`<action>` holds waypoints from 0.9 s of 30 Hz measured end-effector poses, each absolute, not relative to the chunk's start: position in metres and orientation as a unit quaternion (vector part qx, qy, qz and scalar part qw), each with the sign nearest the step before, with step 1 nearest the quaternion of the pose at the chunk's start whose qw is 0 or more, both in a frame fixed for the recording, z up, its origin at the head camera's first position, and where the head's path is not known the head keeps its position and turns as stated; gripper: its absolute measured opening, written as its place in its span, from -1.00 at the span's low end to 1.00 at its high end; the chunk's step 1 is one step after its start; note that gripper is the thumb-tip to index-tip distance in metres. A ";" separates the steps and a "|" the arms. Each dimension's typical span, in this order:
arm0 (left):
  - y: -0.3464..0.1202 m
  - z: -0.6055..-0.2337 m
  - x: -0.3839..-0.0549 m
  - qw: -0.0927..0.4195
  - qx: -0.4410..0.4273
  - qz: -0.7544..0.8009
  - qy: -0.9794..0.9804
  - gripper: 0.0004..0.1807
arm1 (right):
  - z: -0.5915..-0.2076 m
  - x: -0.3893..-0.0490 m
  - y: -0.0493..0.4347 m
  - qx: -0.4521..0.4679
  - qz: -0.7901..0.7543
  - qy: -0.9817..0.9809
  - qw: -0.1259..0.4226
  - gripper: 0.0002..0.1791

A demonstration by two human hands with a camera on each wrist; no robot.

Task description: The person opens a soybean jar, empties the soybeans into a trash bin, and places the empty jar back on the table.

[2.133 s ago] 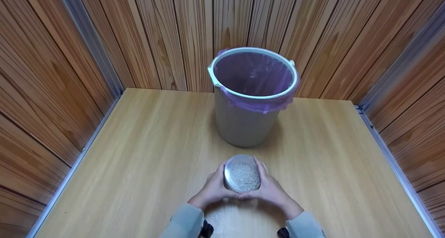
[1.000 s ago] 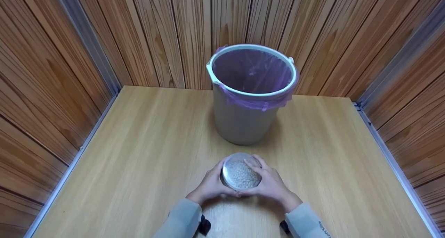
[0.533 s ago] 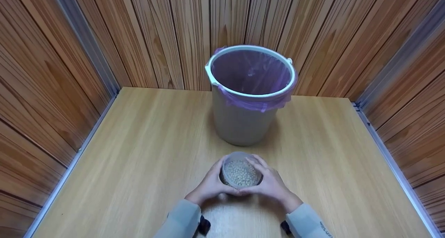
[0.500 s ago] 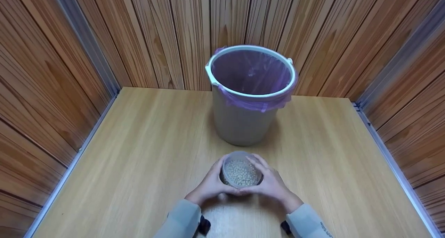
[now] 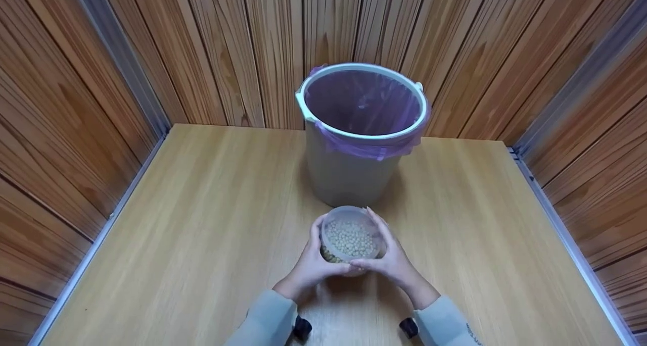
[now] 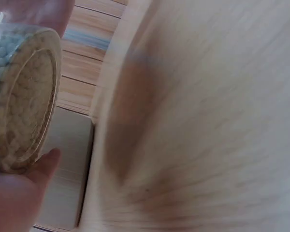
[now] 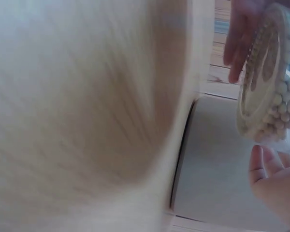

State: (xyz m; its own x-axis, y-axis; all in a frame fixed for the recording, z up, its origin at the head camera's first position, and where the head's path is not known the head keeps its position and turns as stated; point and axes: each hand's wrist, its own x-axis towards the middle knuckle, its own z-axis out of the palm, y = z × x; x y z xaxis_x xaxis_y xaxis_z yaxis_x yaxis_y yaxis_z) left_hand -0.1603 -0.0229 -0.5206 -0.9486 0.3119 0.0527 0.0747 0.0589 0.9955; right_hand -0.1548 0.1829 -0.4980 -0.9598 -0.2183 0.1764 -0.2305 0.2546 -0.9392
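- I count two hands: left hand (image 5: 309, 266), right hand (image 5: 397, 263).
- Two sleeves (image 5: 265, 318), two dark wrist pieces (image 5: 302, 329).
- One clear container (image 5: 348, 214).
- Pale pellets (image 5: 350, 240), more than I can count.
- One bin (image 5: 349, 179), far, with one purple liner (image 5: 380, 150).
- One table (image 5: 227, 209).
- Three panelled walls (image 5: 227, 48): left, right and far.
- Two metal posts (image 5: 124, 58), far left and far right.

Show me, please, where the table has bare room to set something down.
The table is bare from the bin across to the left wall, and likewise across to the right wall. The middle is crowded: the left hand and right hand hold the tub just in front of the bin.
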 end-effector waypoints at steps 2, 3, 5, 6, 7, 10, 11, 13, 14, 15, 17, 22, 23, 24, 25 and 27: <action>-0.021 -0.517 -0.158 0.070 0.130 0.661 0.735 0.26 | -0.496 -0.153 0.181 0.138 0.610 -0.780 0.000 0.21; -0.020 -0.515 -0.157 0.061 0.129 0.655 0.742 0.28 | -0.495 -0.153 0.180 0.137 0.616 -0.776 -0.001 0.21; -0.018 -0.511 -0.155 0.049 0.124 0.643 0.754 0.31 | -0.492 -0.152 0.179 0.138 0.622 -0.771 0.002 0.26; -0.017 -0.510 -0.154 0.043 0.124 0.637 0.760 0.32 | -0.490 -0.151 0.178 0.141 0.621 -0.771 0.007 0.28; -0.016 -0.509 -0.154 0.037 0.125 0.631 0.765 0.33 | -0.488 -0.151 0.177 0.144 0.617 -0.773 0.013 0.31; -0.015 -0.506 -0.153 0.029 0.133 0.631 0.763 0.31 | -0.483 -0.150 0.175 0.152 0.603 -0.782 0.043 0.31; -0.015 -0.505 -0.153 0.028 0.138 0.636 0.759 0.30 | -0.481 -0.149 0.175 0.151 0.596 -0.787 0.053 0.30; -0.014 -0.504 -0.153 0.031 0.143 0.650 0.746 0.30 | -0.478 -0.149 0.175 0.153 0.583 -0.795 0.072 0.27; -0.013 -0.503 -0.154 0.032 0.146 0.657 0.739 0.30 | -0.477 -0.149 0.176 0.154 0.573 -0.801 0.082 0.25; -0.013 -0.503 -0.154 0.034 0.147 0.663 0.733 0.30 | -0.476 -0.150 0.177 0.155 0.563 -0.807 0.090 0.24; -0.011 -0.503 -0.154 0.039 0.149 0.670 0.726 0.30 | -0.474 -0.151 0.178 0.165 0.539 -0.819 0.107 0.23; -0.011 -0.504 -0.155 0.027 0.170 0.676 0.716 0.29 | -0.471 -0.154 0.184 0.213 0.499 -0.830 0.132 0.12; -0.011 -0.503 -0.156 0.027 0.174 0.679 0.713 0.28 | -0.470 -0.154 0.185 0.220 0.497 -0.829 0.133 0.10; -0.011 -0.503 -0.156 0.028 0.179 0.680 0.710 0.28 | -0.469 -0.155 0.186 0.226 0.497 -0.827 0.132 0.08; -0.012 -0.502 -0.156 0.035 0.177 0.681 0.710 0.28 | -0.468 -0.155 0.187 0.229 0.498 -0.826 0.131 0.07; -0.013 -0.499 -0.156 0.051 0.175 0.681 0.709 0.28 | -0.465 -0.156 0.190 0.232 0.503 -0.823 0.123 0.05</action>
